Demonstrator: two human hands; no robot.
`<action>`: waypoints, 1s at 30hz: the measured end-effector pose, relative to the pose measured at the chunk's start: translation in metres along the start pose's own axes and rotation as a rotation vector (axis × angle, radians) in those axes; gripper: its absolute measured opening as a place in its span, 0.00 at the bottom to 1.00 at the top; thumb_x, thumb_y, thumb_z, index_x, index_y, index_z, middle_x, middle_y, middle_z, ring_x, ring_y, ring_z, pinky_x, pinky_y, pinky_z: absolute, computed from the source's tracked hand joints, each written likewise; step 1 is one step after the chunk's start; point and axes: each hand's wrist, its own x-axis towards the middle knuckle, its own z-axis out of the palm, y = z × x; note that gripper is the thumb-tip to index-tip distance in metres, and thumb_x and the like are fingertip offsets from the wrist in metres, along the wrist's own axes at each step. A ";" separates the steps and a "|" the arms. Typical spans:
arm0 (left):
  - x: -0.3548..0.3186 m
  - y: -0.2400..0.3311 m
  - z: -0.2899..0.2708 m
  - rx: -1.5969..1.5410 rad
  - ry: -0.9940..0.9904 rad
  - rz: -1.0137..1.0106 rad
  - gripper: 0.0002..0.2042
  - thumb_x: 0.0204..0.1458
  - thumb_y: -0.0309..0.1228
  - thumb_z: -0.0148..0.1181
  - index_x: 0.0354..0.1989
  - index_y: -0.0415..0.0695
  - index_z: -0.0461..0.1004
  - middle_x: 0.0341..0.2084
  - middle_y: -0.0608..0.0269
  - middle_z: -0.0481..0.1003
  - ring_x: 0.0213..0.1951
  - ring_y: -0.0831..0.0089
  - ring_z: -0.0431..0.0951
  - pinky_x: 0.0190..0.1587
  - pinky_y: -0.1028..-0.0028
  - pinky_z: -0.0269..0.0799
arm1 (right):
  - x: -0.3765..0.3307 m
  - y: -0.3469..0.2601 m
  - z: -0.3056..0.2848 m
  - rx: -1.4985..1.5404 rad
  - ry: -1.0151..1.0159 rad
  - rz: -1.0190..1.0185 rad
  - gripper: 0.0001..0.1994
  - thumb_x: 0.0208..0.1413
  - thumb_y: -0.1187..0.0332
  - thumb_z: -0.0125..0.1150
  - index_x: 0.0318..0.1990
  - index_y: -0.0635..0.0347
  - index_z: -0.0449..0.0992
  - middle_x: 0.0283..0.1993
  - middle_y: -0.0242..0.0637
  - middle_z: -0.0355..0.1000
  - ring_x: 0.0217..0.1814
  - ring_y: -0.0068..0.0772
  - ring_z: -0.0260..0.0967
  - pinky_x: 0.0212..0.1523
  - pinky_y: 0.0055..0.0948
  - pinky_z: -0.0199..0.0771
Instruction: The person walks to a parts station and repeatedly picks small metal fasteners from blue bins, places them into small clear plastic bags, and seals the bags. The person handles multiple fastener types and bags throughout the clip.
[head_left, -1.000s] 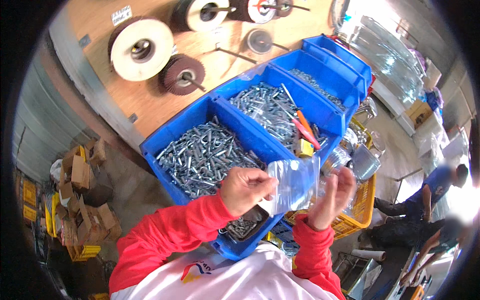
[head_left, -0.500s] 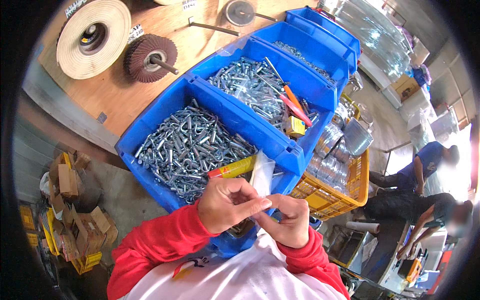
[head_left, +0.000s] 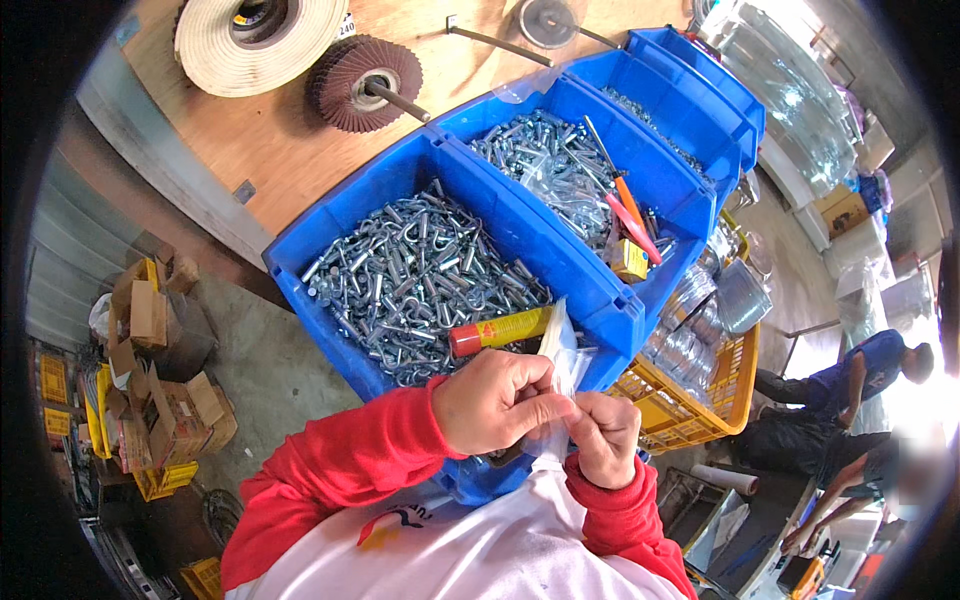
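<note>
Plywood board [head_left: 235, 150] beyond blue bin [head_left: 545, 268], yellow-red tube [head_left: 500, 332] beside plastic bag [head_left: 564, 362]

I pinch a thin, clear plastic bag [head_left: 566, 364], creased and narrow from here, between my left hand [head_left: 500, 402] and right hand [head_left: 606, 438].

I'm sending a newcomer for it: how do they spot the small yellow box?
Find the row of blue plastic bins. In the second bin from the left, holding silvery metal pieces, find the red handle and orange handle. Beside the red one sits the small yellow box, that bin's only box-shaped thing.
</note>
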 end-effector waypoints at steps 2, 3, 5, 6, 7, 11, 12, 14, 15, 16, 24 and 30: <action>-0.001 0.001 -0.002 0.019 0.011 -0.007 0.12 0.61 0.32 0.63 0.28 0.38 0.74 0.18 0.64 0.76 0.21 0.83 0.76 0.22 0.76 0.69 | 0.005 0.004 -0.001 -0.088 0.041 -0.135 0.08 0.57 0.78 0.56 0.26 0.68 0.77 0.17 0.35 0.70 0.18 0.22 0.64 0.22 0.28 0.63; -0.002 0.002 -0.003 0.042 0.026 -0.009 0.12 0.61 0.32 0.63 0.28 0.38 0.74 0.18 0.64 0.76 0.21 0.82 0.77 0.23 0.76 0.70 | 0.007 0.005 0.000 -0.223 0.113 -0.188 0.08 0.56 0.79 0.58 0.24 0.68 0.76 0.17 0.37 0.69 0.19 0.24 0.65 0.22 0.29 0.64; -0.007 0.005 -0.009 0.078 0.067 -0.077 0.11 0.61 0.30 0.62 0.27 0.39 0.73 0.18 0.65 0.76 0.22 0.80 0.79 0.23 0.76 0.71 | 0.018 0.006 -0.004 -0.255 0.343 -0.129 0.07 0.54 0.79 0.60 0.24 0.68 0.75 0.18 0.40 0.69 0.19 0.28 0.67 0.23 0.29 0.65; -0.009 0.006 -0.014 0.183 0.095 -0.160 0.10 0.60 0.27 0.62 0.27 0.39 0.73 0.18 0.63 0.77 0.22 0.77 0.80 0.23 0.75 0.72 | 0.024 0.005 -0.007 -0.292 0.474 -0.103 0.07 0.53 0.79 0.61 0.23 0.68 0.75 0.18 0.42 0.69 0.19 0.29 0.68 0.23 0.30 0.66; -0.011 0.006 -0.015 0.317 0.200 0.019 0.07 0.58 0.25 0.62 0.28 0.39 0.74 0.19 0.62 0.77 0.21 0.75 0.79 0.23 0.73 0.72 | 0.027 0.004 -0.004 -0.315 0.426 -0.171 0.07 0.53 0.79 0.62 0.23 0.67 0.74 0.19 0.43 0.69 0.19 0.33 0.69 0.24 0.30 0.67; -0.020 0.011 -0.014 0.773 0.511 0.415 0.05 0.51 0.20 0.63 0.35 0.44 0.76 0.23 0.61 0.73 0.19 0.66 0.77 0.22 0.66 0.74 | 0.047 -0.001 0.019 -0.420 0.218 -0.256 0.05 0.55 0.77 0.61 0.27 0.67 0.76 0.20 0.37 0.70 0.21 0.22 0.65 0.25 0.28 0.67; -0.024 0.014 -0.014 0.856 0.483 0.444 0.07 0.50 0.21 0.62 0.36 0.46 0.77 0.24 0.61 0.71 0.20 0.63 0.77 0.22 0.65 0.74 | 0.049 -0.002 0.025 -0.405 0.174 -0.199 0.04 0.55 0.77 0.63 0.30 0.67 0.77 0.21 0.38 0.71 0.22 0.21 0.66 0.25 0.27 0.67; -0.034 0.020 -0.016 1.055 0.410 0.391 0.10 0.49 0.23 0.62 0.39 0.51 0.78 0.26 0.61 0.68 0.21 0.59 0.77 0.22 0.62 0.75 | 0.062 -0.003 0.037 -0.383 0.182 -0.239 0.04 0.56 0.76 0.63 0.31 0.67 0.77 0.20 0.35 0.71 0.22 0.20 0.65 0.25 0.25 0.66; -0.036 0.023 -0.022 1.172 0.449 0.301 0.11 0.50 0.25 0.61 0.41 0.56 0.79 0.27 0.60 0.67 0.21 0.58 0.77 0.22 0.61 0.75 | 0.070 -0.002 0.043 -0.297 0.187 -0.246 0.04 0.57 0.76 0.63 0.31 0.67 0.77 0.21 0.33 0.70 0.23 0.19 0.65 0.25 0.24 0.65; -0.037 0.026 -0.031 1.249 0.511 0.167 0.12 0.52 0.25 0.60 0.44 0.54 0.80 0.28 0.57 0.67 0.23 0.56 0.78 0.24 0.61 0.76 | 0.080 -0.002 0.049 -0.217 0.203 -0.236 0.05 0.58 0.76 0.63 0.31 0.67 0.76 0.21 0.31 0.70 0.23 0.18 0.65 0.25 0.24 0.65; -0.042 0.014 -0.131 0.854 0.789 0.057 0.11 0.50 0.27 0.65 0.40 0.36 0.82 0.19 0.56 0.76 0.20 0.75 0.73 0.26 0.72 0.69 | 0.197 0.022 0.065 -0.749 -0.348 -0.324 0.15 0.54 0.60 0.66 0.32 0.66 0.83 0.29 0.53 0.79 0.32 0.52 0.80 0.34 0.45 0.80; -0.047 -0.011 -0.129 0.788 0.788 -0.098 0.12 0.48 0.30 0.63 0.39 0.37 0.83 0.23 0.47 0.80 0.22 0.61 0.81 0.29 0.66 0.76 | 0.184 0.064 0.100 -1.079 -0.393 -0.257 0.17 0.49 0.60 0.63 0.39 0.66 0.79 0.40 0.55 0.77 0.41 0.58 0.78 0.41 0.54 0.79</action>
